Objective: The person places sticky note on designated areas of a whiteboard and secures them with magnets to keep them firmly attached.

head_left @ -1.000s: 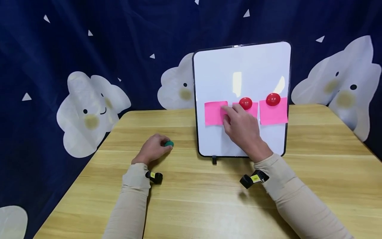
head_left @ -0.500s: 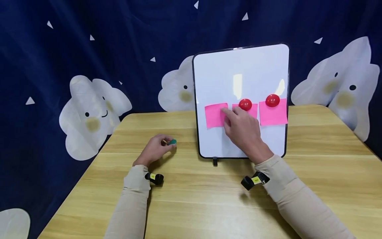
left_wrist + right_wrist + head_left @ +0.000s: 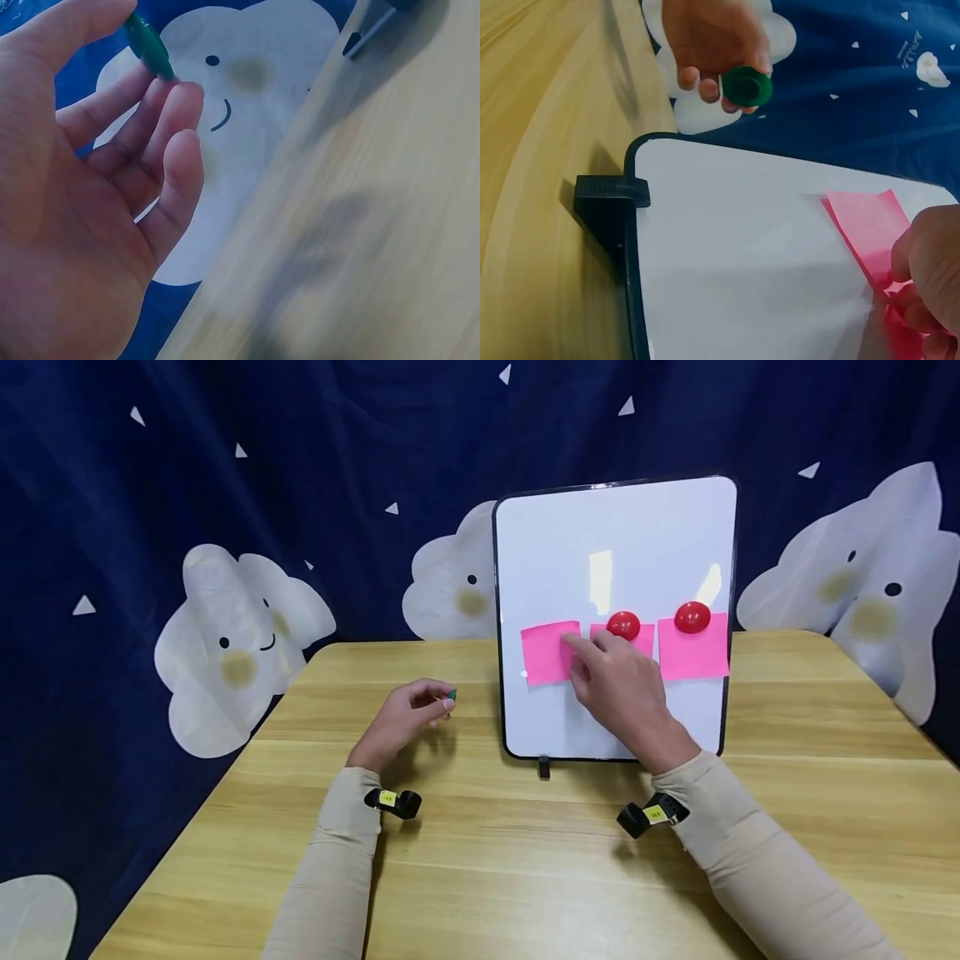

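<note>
My left hand [image 3: 401, 720] is raised over the table and pinches a green round magnet [image 3: 148, 46] between thumb and fingertips. In the right wrist view, a dark disc shows on the back of this magnet. On the standing whiteboard [image 3: 555, 552], the index finger of my right hand [image 3: 624, 692] presses on the left pink sticky note [image 3: 542, 656]. The middle pink note [image 3: 643, 640], partly hidden behind that hand, bears a red magnet [image 3: 623, 626] at its top. Another red magnet [image 3: 692, 617] sits on the upper edge of the right pink note [image 3: 693, 656].
A small black foot [image 3: 543, 767] under the board's lower edge rests on the wooden table [image 3: 480, 877]. Behind stands a dark blue curtain [image 3: 315, 435] with white clouds and triangles.
My left hand has lifted the green magnet off the table and moved it up and right toward the board. The right hand stays on the left note, whose left side has tilted slightly downward.
</note>
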Demonstrator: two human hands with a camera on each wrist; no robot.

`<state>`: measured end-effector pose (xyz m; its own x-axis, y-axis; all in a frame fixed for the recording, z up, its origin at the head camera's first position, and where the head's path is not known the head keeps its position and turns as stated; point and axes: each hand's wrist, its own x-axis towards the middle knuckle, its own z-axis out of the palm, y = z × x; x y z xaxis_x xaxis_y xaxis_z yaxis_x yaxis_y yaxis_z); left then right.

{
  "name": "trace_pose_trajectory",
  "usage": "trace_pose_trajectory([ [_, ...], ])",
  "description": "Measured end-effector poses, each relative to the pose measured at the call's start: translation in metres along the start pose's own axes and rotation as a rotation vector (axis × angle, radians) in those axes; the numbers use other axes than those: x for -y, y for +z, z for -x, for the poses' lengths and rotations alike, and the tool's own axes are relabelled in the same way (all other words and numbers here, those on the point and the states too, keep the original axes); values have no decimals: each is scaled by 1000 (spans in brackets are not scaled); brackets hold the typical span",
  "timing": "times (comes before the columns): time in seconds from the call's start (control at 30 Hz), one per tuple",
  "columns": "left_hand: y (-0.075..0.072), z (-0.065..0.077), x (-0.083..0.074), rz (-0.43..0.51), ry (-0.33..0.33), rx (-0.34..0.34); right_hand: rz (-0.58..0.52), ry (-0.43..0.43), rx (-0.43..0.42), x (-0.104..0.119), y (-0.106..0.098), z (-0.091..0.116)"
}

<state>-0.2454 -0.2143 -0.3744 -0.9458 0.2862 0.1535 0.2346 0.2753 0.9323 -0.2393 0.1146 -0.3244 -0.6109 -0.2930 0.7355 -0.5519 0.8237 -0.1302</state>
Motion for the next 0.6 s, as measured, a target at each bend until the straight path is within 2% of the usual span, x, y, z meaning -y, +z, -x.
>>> trace_pose_trajectory([
  [0.17, 9, -5, -7, 28, 21, -8, 2, -13, 3, -4, 0, 4],
  [0.37, 22, -15, -19, -37, 145, -106, 3, -7, -22, -6, 1, 3],
  [0.47, 27, -14, -24, -50, 170, -146, -2, -13, -13, -6, 3, 3],
  [0.6, 33, -13, -31, -18, 175, -184, -9, -13, 1, -5, 4, 4],
])
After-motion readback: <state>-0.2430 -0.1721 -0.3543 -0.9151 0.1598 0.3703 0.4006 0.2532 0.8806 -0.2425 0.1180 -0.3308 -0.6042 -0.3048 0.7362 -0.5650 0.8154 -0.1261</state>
